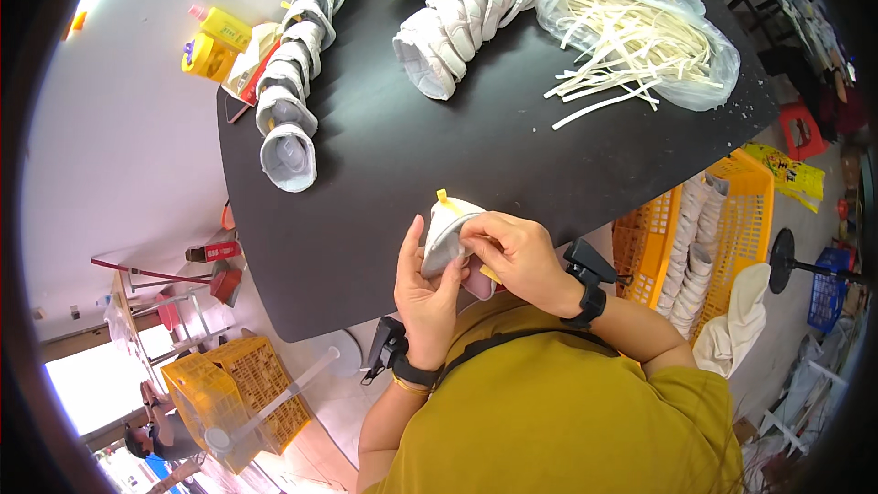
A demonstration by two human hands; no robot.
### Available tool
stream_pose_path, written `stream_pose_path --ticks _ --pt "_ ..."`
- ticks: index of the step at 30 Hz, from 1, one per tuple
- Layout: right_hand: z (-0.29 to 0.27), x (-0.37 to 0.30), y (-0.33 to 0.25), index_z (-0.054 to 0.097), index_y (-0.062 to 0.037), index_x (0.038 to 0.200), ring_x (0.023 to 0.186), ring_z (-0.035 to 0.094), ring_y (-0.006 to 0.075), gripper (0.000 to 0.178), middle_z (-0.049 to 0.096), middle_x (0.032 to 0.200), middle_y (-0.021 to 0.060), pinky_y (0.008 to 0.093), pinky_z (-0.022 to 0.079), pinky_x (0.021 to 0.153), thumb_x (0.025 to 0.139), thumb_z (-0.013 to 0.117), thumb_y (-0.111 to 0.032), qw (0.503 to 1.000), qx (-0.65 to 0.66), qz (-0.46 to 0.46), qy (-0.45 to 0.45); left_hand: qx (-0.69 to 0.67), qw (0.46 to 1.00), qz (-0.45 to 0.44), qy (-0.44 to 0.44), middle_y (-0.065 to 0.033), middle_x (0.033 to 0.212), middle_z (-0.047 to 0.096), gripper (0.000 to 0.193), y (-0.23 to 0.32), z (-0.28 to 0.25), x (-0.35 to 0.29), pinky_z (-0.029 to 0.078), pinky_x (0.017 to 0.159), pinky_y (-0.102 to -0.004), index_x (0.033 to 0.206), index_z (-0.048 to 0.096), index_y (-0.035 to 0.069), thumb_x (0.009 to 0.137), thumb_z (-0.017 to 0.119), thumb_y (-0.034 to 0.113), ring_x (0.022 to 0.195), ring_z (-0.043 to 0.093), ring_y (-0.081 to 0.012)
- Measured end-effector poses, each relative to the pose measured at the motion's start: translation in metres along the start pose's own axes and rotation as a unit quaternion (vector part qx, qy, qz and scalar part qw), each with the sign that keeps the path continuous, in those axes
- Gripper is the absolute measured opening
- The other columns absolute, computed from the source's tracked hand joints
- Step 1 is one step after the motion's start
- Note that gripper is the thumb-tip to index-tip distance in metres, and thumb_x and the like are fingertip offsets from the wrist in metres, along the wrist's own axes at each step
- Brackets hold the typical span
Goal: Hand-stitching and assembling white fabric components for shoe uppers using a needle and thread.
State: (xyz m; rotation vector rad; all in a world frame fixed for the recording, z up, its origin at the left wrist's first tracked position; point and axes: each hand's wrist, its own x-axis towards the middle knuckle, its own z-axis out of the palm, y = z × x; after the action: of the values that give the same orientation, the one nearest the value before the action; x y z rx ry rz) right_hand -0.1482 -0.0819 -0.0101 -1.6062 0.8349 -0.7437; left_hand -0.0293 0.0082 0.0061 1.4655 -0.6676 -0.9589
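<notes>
A pale shoe upper (445,236) with a yellow tab at its top is held up near the table's front edge. My left hand (424,297) grips it from the left, thumb in front and fingers behind. The fingers of my right hand (523,258) are closed at its right side, pinching near the opening; whether a small piece sits in that pinch is hidden. Below the right fingers, a pinkish part and a second bit of yellow show. Ahead, an open plastic bag (718,73) spills cream-coloured strips (631,41) onto the dark table (384,174).
One row of nested shoe uppers (289,155) runs along the table's left side, another stack (439,46) lies at the far middle. Yellow bottles (224,29) stand beyond the left edge. Yellow crates (745,210) with uppers sit at the right; more crates (261,384) at lower left.
</notes>
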Motion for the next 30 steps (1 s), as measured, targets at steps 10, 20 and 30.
stream_pose_path --ticks 10,20,30 --pt "-0.006 0.002 0.0 0.065 -0.0079 0.099 0.069 0.067 0.0274 0.012 0.068 0.086 0.0104 0.0339 0.052 0.06 0.088 0.067 -0.009 0.992 -0.087 -0.093 -0.014 -0.06 0.994 -0.089 0.001 -0.0119 0.113 0.063 0.057 0.008 -0.008 0.009 0.059 0.078 -0.0259 0.143 0.039 -0.001 0.09 0.062 -0.003 0.093 0.066 -0.0143" --pt "0.011 -0.003 0.004 0.067 -0.007 0.106 0.071 0.069 0.0273 0.023 0.07 0.093 0.0111 0.0338 0.055 0.061 0.083 0.065 -0.003 0.973 -0.171 -0.136 0.079 -0.073 0.988 -0.135 0.006 -0.0099 0.106 0.063 0.048 0.006 -0.009 0.025 0.057 0.062 -0.0218 0.132 0.044 -0.001 0.088 0.062 -0.004 0.086 0.066 -0.0135" --pt "-0.003 -0.004 -0.004 0.067 -0.0086 0.106 0.068 0.068 0.027 0.021 0.07 0.089 0.0114 0.0344 0.053 0.058 0.085 0.065 -0.007 0.987 -0.123 -0.101 0.02 -0.053 0.992 -0.116 0.018 -0.0115 0.107 0.064 0.045 0.008 -0.006 0.026 0.057 0.058 -0.021 0.13 0.047 -0.001 0.087 0.054 -0.008 0.079 0.067 -0.0127"
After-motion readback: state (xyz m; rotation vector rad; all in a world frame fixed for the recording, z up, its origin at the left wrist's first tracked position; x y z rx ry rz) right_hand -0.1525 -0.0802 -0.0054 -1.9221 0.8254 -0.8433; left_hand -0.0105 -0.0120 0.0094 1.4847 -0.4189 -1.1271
